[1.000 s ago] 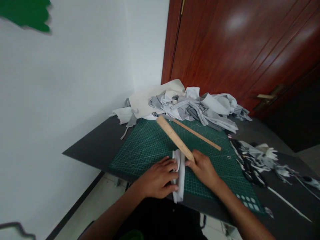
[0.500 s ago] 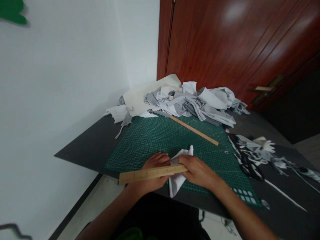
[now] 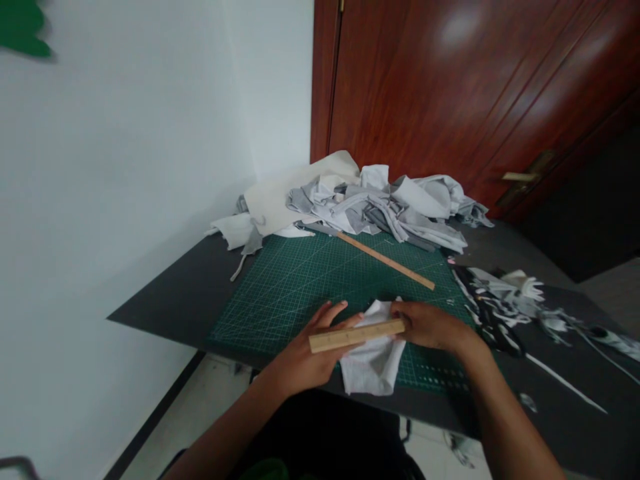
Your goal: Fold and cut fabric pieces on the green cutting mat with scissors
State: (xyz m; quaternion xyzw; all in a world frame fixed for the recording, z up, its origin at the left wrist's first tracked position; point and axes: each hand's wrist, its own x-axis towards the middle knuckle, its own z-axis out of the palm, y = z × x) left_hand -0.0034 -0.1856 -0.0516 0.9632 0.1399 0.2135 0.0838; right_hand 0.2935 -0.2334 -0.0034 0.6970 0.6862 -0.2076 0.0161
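A short wooden ruler [image 3: 356,335] lies crosswise over a white piece of fabric [image 3: 373,357] at the near edge of the green cutting mat [image 3: 300,280]. My right hand [image 3: 430,325] grips the ruler's right end. My left hand [image 3: 313,350] rests under the ruler's left part, fingers stretched out on the mat beside the fabric. The fabric is spread wider than a strip and hangs a little over the table edge.
A longer wooden ruler [image 3: 385,260] lies diagonally at the mat's far side. A heap of grey and white fabric [image 3: 370,203] sits at the back. Black-and-white fabric scraps [image 3: 510,300] lie on the dark table [image 3: 170,300] to the right. A brown door [image 3: 475,100] stands behind.
The ruler swung from pointing away to lying crosswise, then shifted right. The folded fabric strip has been opened out wider. My left fingers have stretched out.
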